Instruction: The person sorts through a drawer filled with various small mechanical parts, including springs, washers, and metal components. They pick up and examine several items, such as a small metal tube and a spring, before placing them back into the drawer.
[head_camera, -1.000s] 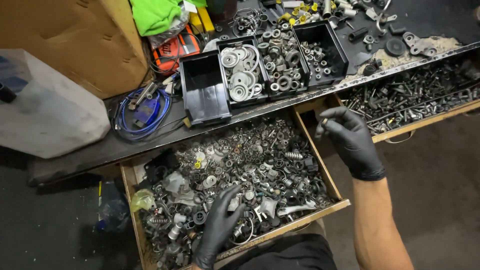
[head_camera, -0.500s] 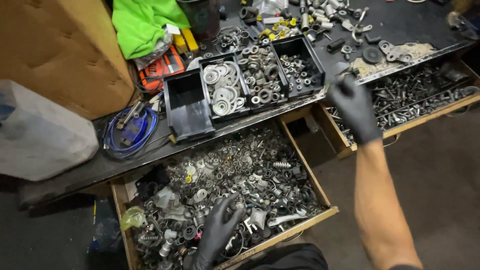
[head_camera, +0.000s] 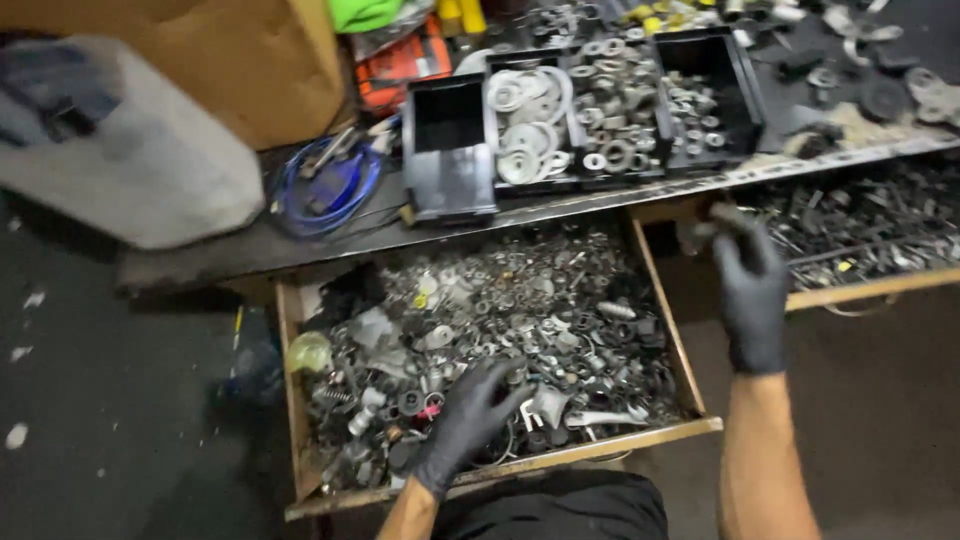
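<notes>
The loose metal hardware (head_camera: 520, 320) — washers, nuts, springs and bolts in a dense heap — fills the open wooden drawer (head_camera: 690, 350) below the counter (head_camera: 330, 245). The left hand (head_camera: 470, 415), in a black glove, rests palm-down on the near part of that heap, its fingers (head_camera: 505, 372) spread apart and pressed among the pieces; whether anything is pinched under them cannot be told. The hardware lies directly beneath and ahead of this hand, which is the nearer one. The right hand (head_camera: 748, 290), also gloved, is raised over the gap between this drawer and a second open drawer (head_camera: 860, 225) of dark parts to the right — its fingers curl together near the top, blurred, and what they grip, if anything, is unclear. On the counter stand black bins (head_camera: 580, 110) of washers and nuts, one empty, beside a blue cable coil (head_camera: 325, 190).
</notes>
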